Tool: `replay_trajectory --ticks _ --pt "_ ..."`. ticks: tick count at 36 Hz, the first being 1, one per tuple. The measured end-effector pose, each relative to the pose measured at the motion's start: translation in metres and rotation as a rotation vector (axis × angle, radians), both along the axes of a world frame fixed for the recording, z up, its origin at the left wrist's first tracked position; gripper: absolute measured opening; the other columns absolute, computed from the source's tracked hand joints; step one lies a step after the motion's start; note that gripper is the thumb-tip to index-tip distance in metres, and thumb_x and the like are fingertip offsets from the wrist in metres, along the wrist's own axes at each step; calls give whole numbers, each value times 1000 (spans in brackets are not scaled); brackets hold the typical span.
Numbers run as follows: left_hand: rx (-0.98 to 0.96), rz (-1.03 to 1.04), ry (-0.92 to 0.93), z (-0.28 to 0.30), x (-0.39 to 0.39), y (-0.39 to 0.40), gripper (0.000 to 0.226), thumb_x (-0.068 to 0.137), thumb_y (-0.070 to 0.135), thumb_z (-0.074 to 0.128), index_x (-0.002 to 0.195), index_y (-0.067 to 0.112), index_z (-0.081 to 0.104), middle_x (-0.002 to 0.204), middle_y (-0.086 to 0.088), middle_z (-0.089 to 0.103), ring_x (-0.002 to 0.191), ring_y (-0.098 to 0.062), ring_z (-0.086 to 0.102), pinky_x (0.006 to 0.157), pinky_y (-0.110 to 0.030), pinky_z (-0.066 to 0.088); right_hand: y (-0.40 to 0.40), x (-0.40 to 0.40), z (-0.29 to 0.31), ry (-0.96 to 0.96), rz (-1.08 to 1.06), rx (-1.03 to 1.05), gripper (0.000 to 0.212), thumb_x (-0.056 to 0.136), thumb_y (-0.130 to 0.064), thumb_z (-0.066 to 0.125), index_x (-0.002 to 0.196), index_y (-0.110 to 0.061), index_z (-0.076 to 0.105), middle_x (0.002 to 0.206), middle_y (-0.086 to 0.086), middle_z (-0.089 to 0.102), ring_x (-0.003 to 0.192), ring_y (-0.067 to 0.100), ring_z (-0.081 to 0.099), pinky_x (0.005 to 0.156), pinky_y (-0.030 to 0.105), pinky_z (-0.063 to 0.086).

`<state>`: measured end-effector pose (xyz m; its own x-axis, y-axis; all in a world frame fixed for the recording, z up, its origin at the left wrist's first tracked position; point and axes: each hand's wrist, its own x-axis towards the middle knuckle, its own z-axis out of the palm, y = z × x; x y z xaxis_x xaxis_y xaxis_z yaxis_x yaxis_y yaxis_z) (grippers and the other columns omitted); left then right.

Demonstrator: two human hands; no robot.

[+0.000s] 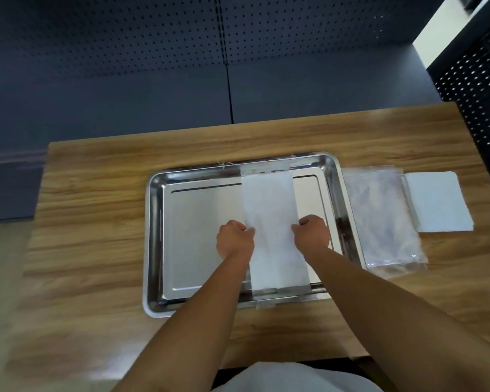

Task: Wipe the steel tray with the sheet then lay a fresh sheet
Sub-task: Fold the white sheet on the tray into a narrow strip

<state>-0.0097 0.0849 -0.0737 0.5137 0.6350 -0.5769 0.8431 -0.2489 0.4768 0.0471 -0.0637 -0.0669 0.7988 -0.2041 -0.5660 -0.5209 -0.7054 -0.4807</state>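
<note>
- Steel tray [181, 222] flat on a wooden table [96, 193], long side toward the person
- White sheet [269, 210] folded into a narrow strip, lying across the tray from far rim to near rim, right of the tray's middle, both ends lapping over the rims
- Left hand [233, 240] curled shut, pinching the strip's left edge
- Right hand [313, 232] curled shut, pinching the strip's right edge, level with the left
- Strip held between the two hands, forearms flanking its near half
- Clear plastic packet [385, 222] just beside the tray's right rim
- Stack of white sheets [438, 202] right of the packet, touching it
</note>
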Motion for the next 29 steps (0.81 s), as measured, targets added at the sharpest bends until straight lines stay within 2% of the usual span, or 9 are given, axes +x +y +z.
replay_trajectory --ticks 5,7,11,13,17,19,21,26,29 --pt "-28 17 23 1 6 3 14 86 24 69 95 13 71 103 -7 72 95 -27 68 85 -41 57 4 4 -1 53 -50 -18 11 83 -7 60 74 -15 59 71 3 61 78 29 62 70 30 52" --pt "-58 35 10 1 7 2 9 86 20 68 92 14 69 101 -6 72 94 -26 67 83 -38 56 3 6 0 69 -80 12 9 81 -5 59 76 -13 60 68 0 57 72 27 60 66 27 49" --pt "-154 113 -75 4 6 2 6 83 18 70 85 15 65 87 0 68 69 -11 59 57 -21 43 0 6 3 25 -114 104 3 79 -9 63 81 -11 62 70 0 58 61 17 54 53 22 39" --pt "-207 155 -121 5 4 3 7 82 18 70 83 15 64 78 5 63 66 -7 55 53 -19 37 -4 5 6 9 -104 142 4 80 -12 64 82 -12 60 72 1 59 61 18 54 54 24 43" --pt "-377 238 -162 9 -1 9 10 83 17 69 83 11 62 78 -1 64 69 -15 58 58 -27 47 -12 5 14 2 -137 253 8 79 -7 66 82 -11 61 77 5 62 65 23 57 64 35 52" --pt "-503 299 -163 12 -4 13 13 84 16 68 90 6 62 88 -14 69 76 -24 63 74 -41 57 -16 7 17 22 -197 376 15 78 0 68 81 -11 59 79 8 61 65 24 56 64 35 50" --pt "-597 338 -179 15 -5 18 18 85 15 65 96 2 62 102 -25 70 84 -30 64 90 -51 54 -21 8 20 69 -256 502 23 77 6 70 80 -12 56 79 10 59 62 21 53 60 30 48" --pt "-840 323 -243 25 -7 28 5 94 11 54 97 10 57 103 -14 72 91 -28 68 86 -41 52 -27 9 30 158 -300 683 28 77 9 72 88 -14 58 91 18 64 81 30 61 83 44 52" --pt "-864 292 -282 31 -8 30 4 94 8 55 96 11 55 101 -15 71 91 -30 67 91 -43 51 -31 9 38 180 -297 781 30 79 11 68 93 -15 61 83 15 66 63 23 64 62 30 54"
